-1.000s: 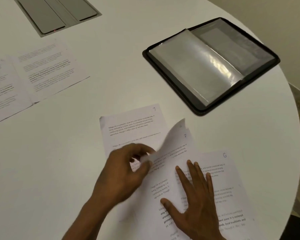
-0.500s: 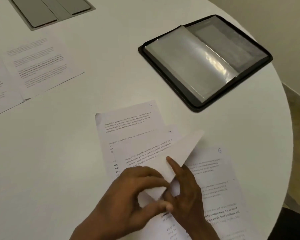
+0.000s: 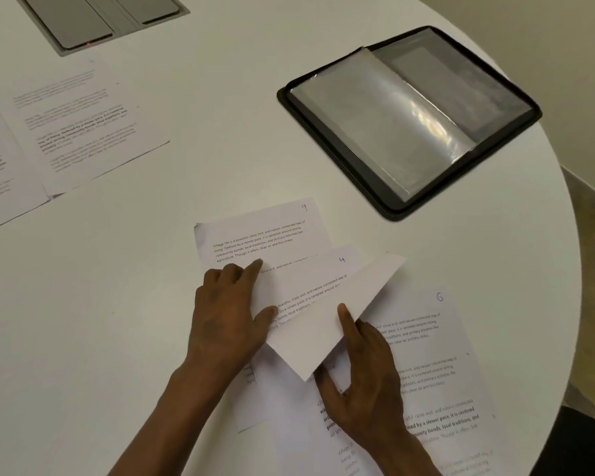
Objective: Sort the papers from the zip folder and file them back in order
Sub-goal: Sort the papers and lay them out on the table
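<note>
The black zip folder point(image 3: 334, 146) lies open at the back right, its clear sleeves uppermost. Near the front lie overlapping printed sheets: one marked 9 point(image 3: 255, 235), one marked 4 point(image 3: 316, 273) and one marked 6 point(image 3: 426, 334). My right hand point(image 3: 361, 386) pinches another sheet point(image 3: 337, 314), which is lifted and turned so its blank back shows; the index finger is on top and the thumb beneath. My left hand point(image 3: 231, 314) rests with index finger and thumb pressing on the left part of sheets 9 and 4.
Two more printed sheets point(image 3: 73, 125) lie side by side at the far left. A grey recessed panel point(image 3: 100, 18) is set into the white round table point(image 3: 134, 304) at the back. The table's curved edge runs close along the right.
My left hand has let go of the lifted sheet and moved left onto the sheets below. My right hand now holds that sheet alone, swung further right with its back up.
</note>
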Available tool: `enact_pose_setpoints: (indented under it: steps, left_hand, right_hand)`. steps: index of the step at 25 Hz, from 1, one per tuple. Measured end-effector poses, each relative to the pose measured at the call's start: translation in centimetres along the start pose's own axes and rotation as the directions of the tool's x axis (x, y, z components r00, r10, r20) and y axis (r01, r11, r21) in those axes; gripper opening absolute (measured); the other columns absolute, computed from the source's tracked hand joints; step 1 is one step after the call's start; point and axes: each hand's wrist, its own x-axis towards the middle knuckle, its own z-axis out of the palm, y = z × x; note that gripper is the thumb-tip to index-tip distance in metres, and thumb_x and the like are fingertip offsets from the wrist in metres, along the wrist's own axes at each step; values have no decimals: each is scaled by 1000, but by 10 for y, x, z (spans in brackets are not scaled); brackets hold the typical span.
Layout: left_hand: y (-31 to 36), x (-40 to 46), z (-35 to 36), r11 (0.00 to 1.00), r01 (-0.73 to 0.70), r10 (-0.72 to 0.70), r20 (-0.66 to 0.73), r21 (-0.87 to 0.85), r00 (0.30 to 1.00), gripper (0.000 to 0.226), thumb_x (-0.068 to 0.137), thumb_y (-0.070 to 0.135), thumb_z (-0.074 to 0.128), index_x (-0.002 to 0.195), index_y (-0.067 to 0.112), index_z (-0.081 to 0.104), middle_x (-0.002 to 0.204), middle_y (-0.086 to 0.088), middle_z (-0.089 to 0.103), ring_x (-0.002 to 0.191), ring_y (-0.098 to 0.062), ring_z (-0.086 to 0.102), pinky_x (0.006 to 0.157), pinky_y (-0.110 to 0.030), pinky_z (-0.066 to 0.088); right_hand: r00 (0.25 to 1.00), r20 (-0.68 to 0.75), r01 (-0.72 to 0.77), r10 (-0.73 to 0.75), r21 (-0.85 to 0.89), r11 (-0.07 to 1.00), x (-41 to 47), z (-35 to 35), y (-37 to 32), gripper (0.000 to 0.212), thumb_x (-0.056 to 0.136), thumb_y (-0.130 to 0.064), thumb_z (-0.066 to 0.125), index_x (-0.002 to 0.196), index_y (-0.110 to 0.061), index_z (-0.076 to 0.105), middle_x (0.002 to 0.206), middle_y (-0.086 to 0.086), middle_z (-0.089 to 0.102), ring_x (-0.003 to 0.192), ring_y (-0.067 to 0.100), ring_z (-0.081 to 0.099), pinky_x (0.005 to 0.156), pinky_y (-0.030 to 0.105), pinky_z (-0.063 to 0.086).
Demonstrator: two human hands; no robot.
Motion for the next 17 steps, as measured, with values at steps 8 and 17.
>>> enact_pose_setpoints:
  steps: [8,17]
  left_hand:
    - [9,5,-19,949,116,-146,-82,-294,986,8,84,35,71,86,28,74,74,14,69,72,-12,61,58,-20,42]
    - [32,-17,-44,670,164,-353,-116,-724,928,22,72,41,78,87,27,69,83,24,70,77,-2,67,54,-12,51]
  right_hand:
    - [999,41,18,-14,-99,995,-2,5,4,83,82,-38,75,153,-22,36,160,-19,30,146,8,34,114,44,40]
    - [990,140,13,12,-177,984,7,2,-10,103,72,-88,56,155,-31,30,163,5,30,151,27,28,122,46,23]
